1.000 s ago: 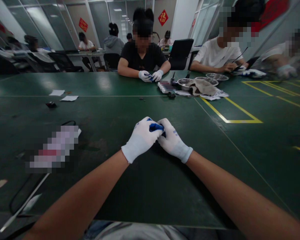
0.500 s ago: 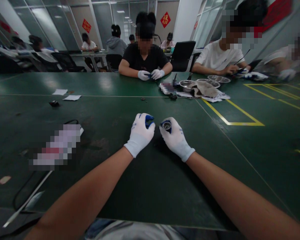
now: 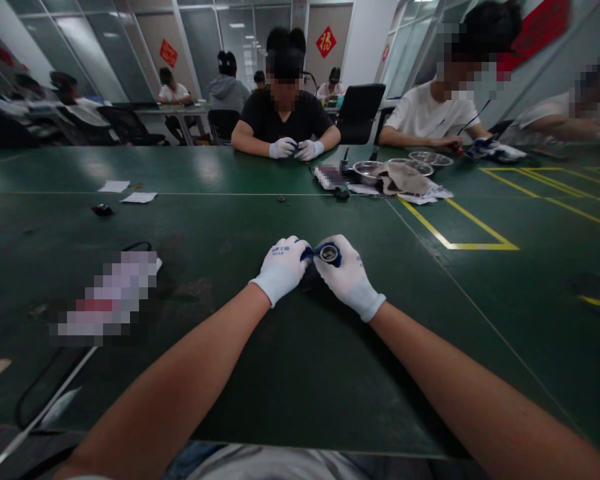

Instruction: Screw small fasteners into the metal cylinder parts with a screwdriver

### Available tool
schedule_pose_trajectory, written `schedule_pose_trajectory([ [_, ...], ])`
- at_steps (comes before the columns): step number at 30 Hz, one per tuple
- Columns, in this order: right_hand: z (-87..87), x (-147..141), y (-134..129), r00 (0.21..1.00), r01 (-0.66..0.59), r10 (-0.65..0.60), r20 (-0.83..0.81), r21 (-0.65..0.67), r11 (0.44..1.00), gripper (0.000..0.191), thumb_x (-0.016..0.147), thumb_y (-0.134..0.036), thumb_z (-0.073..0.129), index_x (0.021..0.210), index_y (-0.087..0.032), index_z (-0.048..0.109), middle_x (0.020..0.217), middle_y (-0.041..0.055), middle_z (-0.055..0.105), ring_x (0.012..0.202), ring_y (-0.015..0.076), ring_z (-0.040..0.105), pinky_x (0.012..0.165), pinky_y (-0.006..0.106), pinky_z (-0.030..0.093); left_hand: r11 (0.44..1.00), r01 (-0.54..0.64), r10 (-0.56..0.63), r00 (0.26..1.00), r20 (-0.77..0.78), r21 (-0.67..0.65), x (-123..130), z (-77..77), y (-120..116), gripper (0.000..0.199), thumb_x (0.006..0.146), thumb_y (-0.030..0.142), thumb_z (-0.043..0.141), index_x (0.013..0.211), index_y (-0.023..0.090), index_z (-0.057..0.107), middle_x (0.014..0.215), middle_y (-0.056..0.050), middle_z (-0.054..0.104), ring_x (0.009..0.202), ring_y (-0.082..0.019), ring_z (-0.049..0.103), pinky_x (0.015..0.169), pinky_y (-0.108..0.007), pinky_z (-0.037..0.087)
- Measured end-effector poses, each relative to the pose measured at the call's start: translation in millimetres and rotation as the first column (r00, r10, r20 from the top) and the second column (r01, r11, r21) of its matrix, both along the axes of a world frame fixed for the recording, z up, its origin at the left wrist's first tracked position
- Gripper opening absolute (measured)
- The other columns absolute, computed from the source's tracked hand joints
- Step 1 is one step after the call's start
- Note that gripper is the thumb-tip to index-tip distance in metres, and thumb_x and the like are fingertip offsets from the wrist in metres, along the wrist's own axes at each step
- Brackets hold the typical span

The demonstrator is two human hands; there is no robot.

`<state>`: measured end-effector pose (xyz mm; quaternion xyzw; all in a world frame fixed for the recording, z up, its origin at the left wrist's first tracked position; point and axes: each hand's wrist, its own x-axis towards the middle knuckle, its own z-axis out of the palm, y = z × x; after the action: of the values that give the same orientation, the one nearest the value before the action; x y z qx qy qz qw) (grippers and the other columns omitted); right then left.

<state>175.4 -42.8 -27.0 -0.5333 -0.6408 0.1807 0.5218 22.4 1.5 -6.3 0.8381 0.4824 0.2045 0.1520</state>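
Observation:
A small round part (image 3: 329,253) with a metallic rim and dark centre is gripped by my right hand (image 3: 344,270), its open end facing up. My left hand (image 3: 285,263) is closed, fingertips pressed together right beside the part's left side. Whether anything is between those fingertips is too small to tell. Both hands wear white gloves with blue fingertips and are close together over the green table (image 3: 300,373).
A blurred-out pale object (image 3: 113,293) with a cable lies at the left. Papers (image 3: 139,198) and a small black item (image 3: 102,210) lie farther back. Metal bowls (image 3: 367,172) and a cloth (image 3: 403,179) stand back right. A person (image 3: 285,113) sits opposite.
My left hand has closed its fingers and moved right, up to the round part. My right hand keeps its hold on the part. The view has shifted slightly.

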Motion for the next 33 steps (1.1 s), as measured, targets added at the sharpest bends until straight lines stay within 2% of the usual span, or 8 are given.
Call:
schedule_pose_trajectory([
  [3,2.2,-1,-2,0.999,-0.049,0.049,-0.015,-0.006,0.999,0.014,0.085,-0.034,0.063,0.091,-0.024,0.055,0.086,0.0042,0.065,0.076,0.0221,0.063,0.074,0.039,0.054,0.999,-0.015,0.022,0.975,0.220,-0.034,-8,5.3,-4,0.015,0.096,0.017,0.061,0.106,0.020,0.072,0.103,-0.009,0.075,0.097,-0.025,0.071,0.094,-0.042,0.057],
  [7,3.2,-3,-3,0.996,-0.091,0.092,-0.004,0.008,0.996,0.018,0.090,-0.038,0.063,0.095,-0.024,0.053,0.086,0.0038,0.064,0.075,0.0211,0.061,0.071,0.037,0.053,0.993,0.045,0.024,0.826,0.564,-0.109,-18,16.2,-10,0.017,0.091,0.013,0.065,0.105,0.018,0.073,0.106,-0.007,0.078,0.102,-0.021,0.073,0.100,-0.040,0.058],
  [10,3.1,-4,-3,0.994,-0.111,0.111,0.004,0.013,0.994,0.018,0.090,-0.037,0.063,0.096,-0.024,0.052,0.088,0.0044,0.064,0.077,0.0213,0.061,0.074,0.038,0.053,0.976,0.109,0.044,0.745,0.666,-0.186,-21,24.4,-16,0.022,0.087,0.011,0.068,0.107,0.017,0.075,0.110,-0.007,0.079,0.106,-0.021,0.073,0.104,-0.043,0.058],
  [13,3.3,-4,-3,0.990,-0.142,0.142,-0.016,-0.008,0.990,0.018,0.089,-0.034,0.062,0.098,-0.024,0.050,0.088,0.0038,0.062,0.077,0.0212,0.060,0.073,0.038,0.052,0.968,0.147,0.027,0.743,0.669,-0.202,-21,31.0,-24,0.024,0.086,0.011,0.070,0.108,0.017,0.075,0.111,-0.007,0.079,0.106,-0.022,0.073,0.105,-0.045,0.058],
  [19,4.6,-5,-5,0.981,-0.192,0.192,-0.005,-0.016,0.981,0.019,0.082,-0.024,0.059,0.098,-0.025,0.050,0.086,0.0017,0.059,0.077,0.0204,0.057,0.071,0.037,0.049,0.991,0.124,-0.083,0.847,0.526,-0.044,-18,36.0,-37,0.015,0.088,0.016,0.073,0.101,0.020,0.077,0.109,-0.005,0.074,0.104,-0.022,0.071,0.101,-0.043,0.059],
  [24,4.5,-9,-7,0.979,-0.204,0.203,0.024,0.014,0.979,0.022,0.079,-0.022,0.057,0.099,-0.024,0.051,0.090,0.0037,0.061,0.079,0.0212,0.058,0.072,0.037,0.050,0.994,0.077,-0.028,0.859,0.511,-0.075,-13,34.1,-37,0.007,0.085,0.018,0.077,0.093,0.017,0.077,0.100,-0.003,0.068,0.095,-0.019,0.070,0.091,-0.036,0.059],
  [28,1.8,-10,-7,0.980,-0.196,0.194,0.050,0.038,0.980,0.024,0.079,-0.019,0.057,0.101,-0.024,0.051,0.090,0.0044,0.061,0.080,0.0215,0.058,0.072,0.038,0.051,0.990,0.059,0.011,0.871,0.491,-0.128,-10,35.6,-39,0.004,0.085,0.018,0.077,0.089,0.018,0.077,0.096,-0.003,0.068,0.093,-0.020,0.070,0.088,-0.037,0.059],
  [33,-4.3,-11,-5,0.984,-0.157,0.147,0.102,0.089,0.984,0.026,0.080,-0.018,0.057,0.105,-0.023,0.051,0.094,0.0063,0.061,0.082,0.0230,0.059,0.074,0.039,0.052,0.989,-0.054,0.115,0.873,0.474,-0.140,-5,35.3,-41,0.003,0.083,0.017,0.077,0.084,0.018,0.075,0.093,-0.004,0.069,0.091,-0.021,0.069,0.089,-0.040,0.059],
])
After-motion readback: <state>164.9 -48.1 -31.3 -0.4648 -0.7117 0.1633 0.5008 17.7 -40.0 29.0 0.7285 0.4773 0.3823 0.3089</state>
